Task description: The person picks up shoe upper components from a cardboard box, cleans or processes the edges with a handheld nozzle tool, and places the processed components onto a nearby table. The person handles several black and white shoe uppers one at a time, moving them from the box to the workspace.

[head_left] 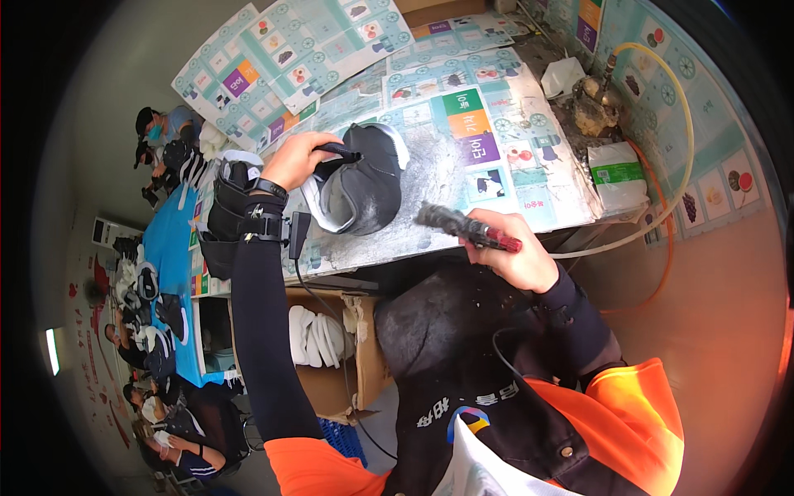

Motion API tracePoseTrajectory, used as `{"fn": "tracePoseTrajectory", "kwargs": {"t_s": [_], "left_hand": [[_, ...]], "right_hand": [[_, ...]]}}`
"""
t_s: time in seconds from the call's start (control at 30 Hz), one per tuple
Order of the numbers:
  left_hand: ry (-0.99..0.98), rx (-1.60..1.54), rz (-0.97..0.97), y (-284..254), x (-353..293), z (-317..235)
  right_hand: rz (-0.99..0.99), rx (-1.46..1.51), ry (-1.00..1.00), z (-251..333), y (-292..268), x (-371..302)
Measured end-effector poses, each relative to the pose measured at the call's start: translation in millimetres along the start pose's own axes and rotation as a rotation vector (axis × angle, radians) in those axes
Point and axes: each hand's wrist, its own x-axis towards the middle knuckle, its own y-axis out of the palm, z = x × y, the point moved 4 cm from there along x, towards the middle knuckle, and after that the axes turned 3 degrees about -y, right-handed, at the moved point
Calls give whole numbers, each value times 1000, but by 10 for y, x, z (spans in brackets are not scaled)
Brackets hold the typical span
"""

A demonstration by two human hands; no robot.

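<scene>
Head view: left hand (pixel 294 163) pinches a black shoe (pixel 380 194), right hand (pixel 518 254) grips a likely sprayer (pixel 453 221) (spraying seems underway; next calls for steady aim).

Single head-worn fisheye view, looking down over a tabletop (pixel 442 169).
The camera sits at the wearer's head, fairly close above the work, facing forward and down; the left hand (pixel 296 161) and right hand (pixel 523 252) show around mid-frame, the wearer's orange sleeves (pixel 633 422) low down, and the wide lens bends straight edges and takes in co-workers (pixel 178 128) well off to the left.
</scene>
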Motion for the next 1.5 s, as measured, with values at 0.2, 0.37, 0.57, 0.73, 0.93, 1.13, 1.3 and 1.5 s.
{"fn": "tracePoseTrajectory", "kwargs": {"t_s": [0.2,0.37,0.57,0.73,0.93,1.13,1.3,1.5], "left_hand": [[-32,-79,9,64,-16,129],[-33,-151,30,56,-41,212],[-56,-153,31,55,-37,182],[-66,-138,30,63,-53,191],[-70,-150,37,86,-44,208],[-67,-165,36,99,-63,256],[-71,-160,48,114,-58,233],[-82,-200,29,106,-104,311]], "right_hand": [[-39,-7,-64,-27,-59,72],[-18,12,-17,14,-43,71],[43,-62,-63,-91,-89,-19],[8,-46,19,-175,-107,-79],[-85,1,74,-311,-191,-105],[-39,-19,36,-162,-82,-76],[-65,-48,98,-283,-116,-90],[-34,-40,105,-193,-17,-114]]}}
